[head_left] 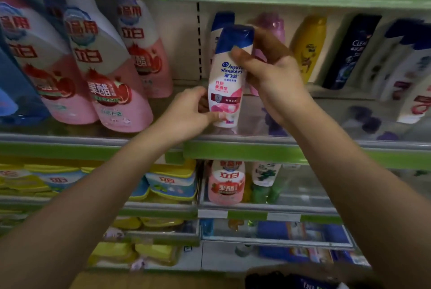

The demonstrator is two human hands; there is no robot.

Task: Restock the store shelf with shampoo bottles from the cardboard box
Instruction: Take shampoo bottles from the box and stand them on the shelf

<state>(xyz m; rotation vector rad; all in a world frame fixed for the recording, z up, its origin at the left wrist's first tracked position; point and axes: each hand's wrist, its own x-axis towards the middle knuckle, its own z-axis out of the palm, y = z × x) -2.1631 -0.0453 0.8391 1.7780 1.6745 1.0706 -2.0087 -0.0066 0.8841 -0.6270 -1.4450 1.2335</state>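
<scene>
Both my forearms are bare right up to where the view cuts them off at the bottom edge: no sleeves, no cuffs, no gloves. My left hand carries no ring and no strap at the wrist, and the wrist itself is plain. My right hand is likewise unadorned, with no watch, no bracelet and no band across the wrist. My fingers are uncovered, the nails short and unpainted where they show, as on the left thumb. No marks, plasters or writing show on either arm along its visible length.
</scene>
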